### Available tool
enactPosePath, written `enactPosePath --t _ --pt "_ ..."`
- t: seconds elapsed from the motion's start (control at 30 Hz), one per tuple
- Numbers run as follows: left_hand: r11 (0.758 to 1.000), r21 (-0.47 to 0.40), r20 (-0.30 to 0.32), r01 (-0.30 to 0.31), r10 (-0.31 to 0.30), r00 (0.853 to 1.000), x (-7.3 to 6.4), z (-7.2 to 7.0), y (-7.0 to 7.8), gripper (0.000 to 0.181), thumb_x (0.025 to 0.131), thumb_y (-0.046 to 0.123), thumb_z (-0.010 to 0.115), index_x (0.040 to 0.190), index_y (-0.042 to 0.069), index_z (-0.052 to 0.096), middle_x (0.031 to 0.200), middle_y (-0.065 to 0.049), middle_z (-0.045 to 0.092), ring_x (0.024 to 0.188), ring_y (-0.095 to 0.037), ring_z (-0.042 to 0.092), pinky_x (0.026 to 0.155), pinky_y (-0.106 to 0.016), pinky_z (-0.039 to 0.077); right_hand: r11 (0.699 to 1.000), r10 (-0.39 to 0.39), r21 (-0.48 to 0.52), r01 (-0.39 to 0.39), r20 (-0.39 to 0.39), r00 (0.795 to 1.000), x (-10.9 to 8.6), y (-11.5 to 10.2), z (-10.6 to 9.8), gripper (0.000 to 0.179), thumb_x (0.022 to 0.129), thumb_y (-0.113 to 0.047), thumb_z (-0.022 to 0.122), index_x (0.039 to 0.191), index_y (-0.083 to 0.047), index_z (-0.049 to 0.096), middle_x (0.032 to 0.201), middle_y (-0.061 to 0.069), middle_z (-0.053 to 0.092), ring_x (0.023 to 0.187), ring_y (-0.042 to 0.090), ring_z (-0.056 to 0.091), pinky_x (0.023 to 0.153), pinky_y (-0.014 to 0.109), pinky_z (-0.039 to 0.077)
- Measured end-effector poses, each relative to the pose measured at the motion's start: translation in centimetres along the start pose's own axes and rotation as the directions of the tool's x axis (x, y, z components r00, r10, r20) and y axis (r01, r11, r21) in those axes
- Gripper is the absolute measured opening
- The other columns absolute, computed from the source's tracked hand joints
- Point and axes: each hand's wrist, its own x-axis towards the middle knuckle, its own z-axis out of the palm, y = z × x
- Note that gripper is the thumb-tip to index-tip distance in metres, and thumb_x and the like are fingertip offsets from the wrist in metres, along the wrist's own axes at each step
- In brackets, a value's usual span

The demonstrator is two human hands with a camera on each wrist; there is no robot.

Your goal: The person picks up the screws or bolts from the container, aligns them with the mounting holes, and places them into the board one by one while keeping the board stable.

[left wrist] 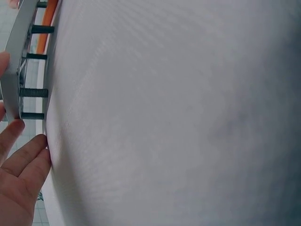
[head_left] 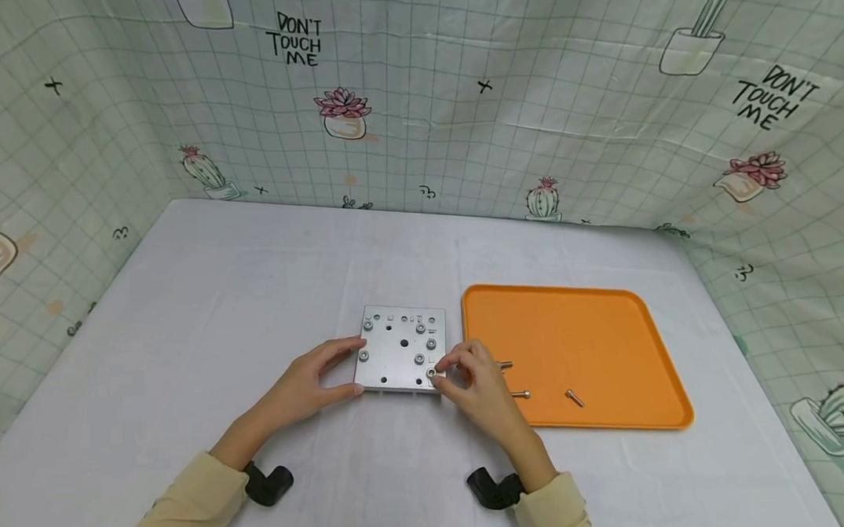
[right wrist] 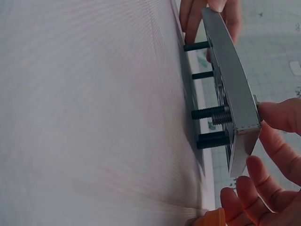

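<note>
A silver metal plate (head_left: pixel 398 367) with drilled holes and several socket head screws in it lies in front of me. In the right wrist view, threaded screw shanks (right wrist: pixel 209 113) stick out beneath the plate, which sits raised above the white cloth. My left hand (head_left: pixel 303 383) holds the plate's left edge, thumb at the near corner and index finger farther up. At the near right corner, my right hand (head_left: pixel 480 387) pinches a screw (head_left: pixel 431 372) by its head between thumb and index finger. Its shank seems to be in the plate. The other right fingers stay loosely bent.
An orange tray (head_left: pixel 572 304) stands right of the plate, close to my right hand. Several loose screws lie in it, one (head_left: pixel 575 398) near the middle of its front, others partly behind the hand. White cloth (head_left: pixel 253 279) covers the table, and a printed curtain (head_left: pixel 417 154) hangs behind.
</note>
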Motion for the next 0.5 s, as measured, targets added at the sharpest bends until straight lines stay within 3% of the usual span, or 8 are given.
enactPosePath --t 0.37,0.5 --pt "1.0 -0.009 0.0 0.0 0.0 1.0 0.0 -0.1 0.0 0.062 0.078 0.021 0.076 0.133 0.013 0.05 0.139 -0.007 0.048 0.131 -0.025 0.044 0.11 -0.034 0.037 1.0 0.026 -0.013 -0.026 -0.008 1.0 0.1 0.2 -0.6 0.016 0.078 -0.018 0.075 0.093 -0.016 0.069 0.099 0.003 0.053 0.083 0.017 0.045 0.068 0.022 0.039" --pt "1.0 -0.01 0.0 0.0 0.0 1.0 0.0 -0.1 -0.1 0.062 0.078 0.021 0.076 0.133 0.013 0.049 0.14 -0.007 0.047 0.131 -0.025 0.044 0.11 -0.035 0.037 1.0 0.029 -0.003 -0.029 -0.027 0.999 0.1 0.3 -1.2 0.018 0.079 -0.016 0.074 0.097 -0.014 0.069 0.102 0.003 0.054 0.083 0.018 0.049 0.07 0.023 0.045"
